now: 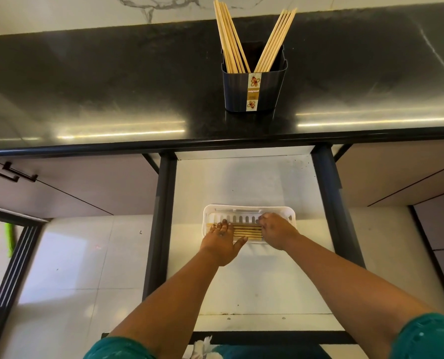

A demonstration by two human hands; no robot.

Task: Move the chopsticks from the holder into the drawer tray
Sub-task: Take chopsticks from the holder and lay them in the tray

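Left hand (222, 238) flat, fingers spread, pressing on chopsticks in tray (246, 231). Right hand (274, 229) curled at their right ends; grip not clear.

Step, judged: squaring bundle. Best done keeping sticks parallel, ends flush, below rim.

White tray (249, 209) in open drawer (241, 182): one flat row of sticks.

Dark holder (252, 92) on surface (112, 86): two leaning bunches (241, 40) left to move.

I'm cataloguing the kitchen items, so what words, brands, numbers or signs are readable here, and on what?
Label strip on the dark holder: a brown band with one pale word, too blurred to read for sure.
Smaller line under it: too small to read.
White tray, chopsticks in the tray, counter: no text visible.
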